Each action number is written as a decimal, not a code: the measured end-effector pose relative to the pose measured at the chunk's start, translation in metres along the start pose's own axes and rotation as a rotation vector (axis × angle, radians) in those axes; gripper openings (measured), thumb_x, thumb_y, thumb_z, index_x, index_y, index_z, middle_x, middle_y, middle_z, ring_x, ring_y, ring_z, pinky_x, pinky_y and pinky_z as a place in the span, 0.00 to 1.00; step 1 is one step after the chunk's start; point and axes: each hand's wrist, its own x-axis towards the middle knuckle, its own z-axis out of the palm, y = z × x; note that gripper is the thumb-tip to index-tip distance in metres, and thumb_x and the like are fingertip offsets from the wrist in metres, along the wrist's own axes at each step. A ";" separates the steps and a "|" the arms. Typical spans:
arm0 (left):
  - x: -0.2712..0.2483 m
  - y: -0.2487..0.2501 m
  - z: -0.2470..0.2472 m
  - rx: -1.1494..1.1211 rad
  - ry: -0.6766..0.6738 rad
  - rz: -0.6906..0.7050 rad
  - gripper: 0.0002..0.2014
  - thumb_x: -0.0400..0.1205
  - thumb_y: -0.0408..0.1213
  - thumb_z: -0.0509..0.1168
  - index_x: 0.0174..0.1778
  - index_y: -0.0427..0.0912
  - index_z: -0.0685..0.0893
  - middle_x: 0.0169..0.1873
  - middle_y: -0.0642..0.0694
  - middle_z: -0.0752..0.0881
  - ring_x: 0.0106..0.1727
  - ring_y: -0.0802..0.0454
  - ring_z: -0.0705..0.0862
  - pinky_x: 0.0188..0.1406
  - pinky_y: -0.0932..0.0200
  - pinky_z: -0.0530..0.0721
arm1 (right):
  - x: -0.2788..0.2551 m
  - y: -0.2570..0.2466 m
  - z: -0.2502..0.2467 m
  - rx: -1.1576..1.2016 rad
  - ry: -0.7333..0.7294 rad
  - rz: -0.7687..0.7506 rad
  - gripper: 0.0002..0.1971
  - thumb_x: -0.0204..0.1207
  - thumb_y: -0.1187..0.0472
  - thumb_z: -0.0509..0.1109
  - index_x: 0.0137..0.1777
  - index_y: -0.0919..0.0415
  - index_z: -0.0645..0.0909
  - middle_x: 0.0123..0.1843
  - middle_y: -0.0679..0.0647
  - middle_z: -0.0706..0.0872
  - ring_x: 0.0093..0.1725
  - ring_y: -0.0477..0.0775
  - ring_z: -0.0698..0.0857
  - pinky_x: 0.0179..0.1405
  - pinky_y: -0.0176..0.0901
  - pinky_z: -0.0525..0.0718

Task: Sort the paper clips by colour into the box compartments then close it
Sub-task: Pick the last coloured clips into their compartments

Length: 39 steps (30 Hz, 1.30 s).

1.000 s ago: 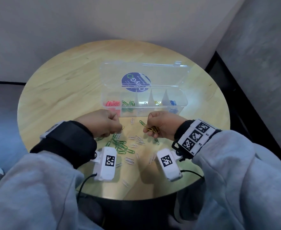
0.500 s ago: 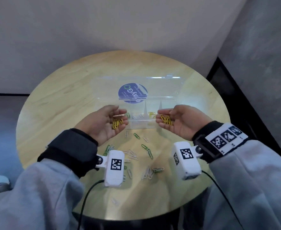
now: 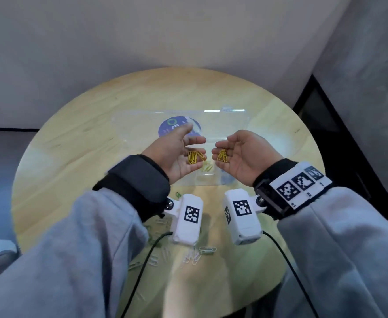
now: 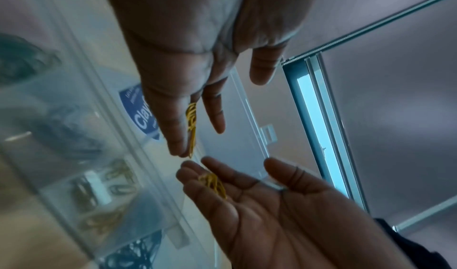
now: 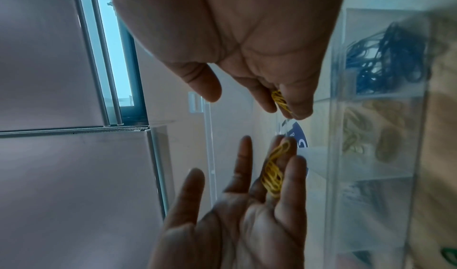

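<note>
Both hands hover palms-up over the clear compartment box, whose lid lies open toward the far side. My left hand is flat, with several yellow paper clips lying on its fingers. The right hand is lightly cupped and carries another yellow bunch. The fingertips of the two hands nearly meet. Below them, yellow clips lie in one compartment. The right wrist view shows that yellow compartment beside one of blue clips. In the left wrist view the left hand's clips lie along its fingers.
The box stands on a round wooden table. Loose clips lie near the front edge under my wrists: a green one and several pale ones. A wall stands behind, and a dark gap runs along the right.
Both hands rose from the loose pile on the table, each bringing yellow clips. They turned palms-up, uncurled, and moved together over the box.
</note>
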 end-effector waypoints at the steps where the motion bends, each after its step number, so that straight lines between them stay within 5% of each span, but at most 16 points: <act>1: 0.003 0.001 0.006 0.003 -0.008 0.003 0.23 0.84 0.56 0.50 0.51 0.40 0.81 0.52 0.38 0.76 0.41 0.50 0.79 0.46 0.58 0.82 | 0.000 -0.001 -0.001 0.015 -0.019 0.004 0.09 0.78 0.61 0.53 0.50 0.65 0.72 0.41 0.59 0.73 0.38 0.54 0.74 0.42 0.42 0.75; 4: 0.009 0.004 0.018 0.013 -0.036 0.013 0.25 0.84 0.58 0.49 0.54 0.41 0.80 0.50 0.41 0.73 0.42 0.51 0.75 0.48 0.59 0.78 | -0.001 -0.002 -0.004 0.026 -0.075 0.025 0.08 0.77 0.62 0.52 0.49 0.63 0.71 0.41 0.58 0.72 0.38 0.53 0.74 0.41 0.41 0.74; 9: 0.007 0.005 0.019 0.114 0.020 0.027 0.24 0.84 0.59 0.47 0.52 0.44 0.80 0.44 0.46 0.73 0.42 0.54 0.74 0.68 0.56 0.70 | -0.009 -0.002 -0.007 -0.061 -0.085 -0.001 0.11 0.79 0.64 0.52 0.51 0.68 0.76 0.47 0.60 0.78 0.49 0.55 0.78 0.51 0.43 0.78; 11: 0.000 0.005 0.011 0.132 0.064 0.064 0.21 0.84 0.57 0.50 0.49 0.45 0.81 0.45 0.46 0.76 0.44 0.54 0.77 0.58 0.59 0.75 | -0.012 0.000 -0.005 -0.143 -0.094 -0.027 0.11 0.79 0.67 0.54 0.51 0.66 0.77 0.47 0.60 0.80 0.49 0.55 0.80 0.55 0.44 0.78; 14: -0.019 0.001 -0.005 0.243 0.139 0.105 0.12 0.84 0.47 0.57 0.46 0.44 0.81 0.42 0.45 0.81 0.40 0.51 0.81 0.43 0.60 0.80 | -0.018 0.003 0.000 -0.339 -0.113 -0.053 0.09 0.78 0.70 0.57 0.46 0.64 0.79 0.42 0.58 0.81 0.40 0.53 0.82 0.47 0.42 0.81; 19: -0.049 -0.016 -0.034 1.055 0.206 -0.003 0.05 0.78 0.34 0.62 0.43 0.48 0.81 0.35 0.50 0.82 0.34 0.55 0.78 0.31 0.64 0.73 | -0.032 0.022 0.008 -1.252 -0.175 -0.176 0.03 0.77 0.62 0.65 0.48 0.58 0.79 0.36 0.47 0.81 0.33 0.46 0.80 0.32 0.37 0.79; 23: -0.067 -0.033 -0.052 1.451 0.291 -0.112 0.07 0.75 0.34 0.64 0.43 0.52 0.80 0.34 0.57 0.78 0.42 0.55 0.76 0.30 0.67 0.70 | -0.033 0.044 0.012 -1.659 -0.239 -0.146 0.08 0.73 0.58 0.71 0.52 0.51 0.81 0.35 0.41 0.76 0.36 0.44 0.79 0.39 0.38 0.79; 26: -0.075 -0.041 -0.063 1.588 0.287 -0.207 0.10 0.75 0.33 0.65 0.48 0.54 0.79 0.33 0.58 0.75 0.42 0.53 0.77 0.26 0.67 0.68 | -0.028 0.060 0.012 -1.772 -0.253 -0.088 0.21 0.69 0.59 0.74 0.61 0.47 0.76 0.39 0.42 0.74 0.46 0.50 0.79 0.50 0.43 0.81; 29: -0.079 -0.048 -0.072 1.672 0.225 -0.284 0.19 0.74 0.33 0.67 0.59 0.53 0.78 0.36 0.55 0.76 0.43 0.51 0.77 0.27 0.64 0.69 | -0.026 0.073 0.014 -1.853 -0.271 -0.119 0.26 0.67 0.58 0.74 0.64 0.45 0.71 0.48 0.45 0.72 0.50 0.52 0.79 0.51 0.45 0.82; 34: -0.073 -0.066 -0.076 1.764 0.112 -0.242 0.26 0.70 0.39 0.74 0.63 0.54 0.74 0.49 0.50 0.77 0.50 0.48 0.78 0.45 0.56 0.76 | -0.019 0.082 0.021 -1.886 -0.318 -0.199 0.20 0.66 0.59 0.77 0.53 0.48 0.71 0.50 0.47 0.72 0.48 0.53 0.79 0.47 0.44 0.80; 39: -0.064 -0.073 -0.078 1.704 0.123 -0.174 0.20 0.70 0.40 0.75 0.56 0.51 0.78 0.50 0.50 0.77 0.52 0.48 0.79 0.46 0.57 0.75 | -0.012 0.081 0.021 -1.904 -0.308 -0.263 0.11 0.69 0.58 0.75 0.47 0.52 0.77 0.47 0.47 0.76 0.48 0.52 0.78 0.47 0.44 0.79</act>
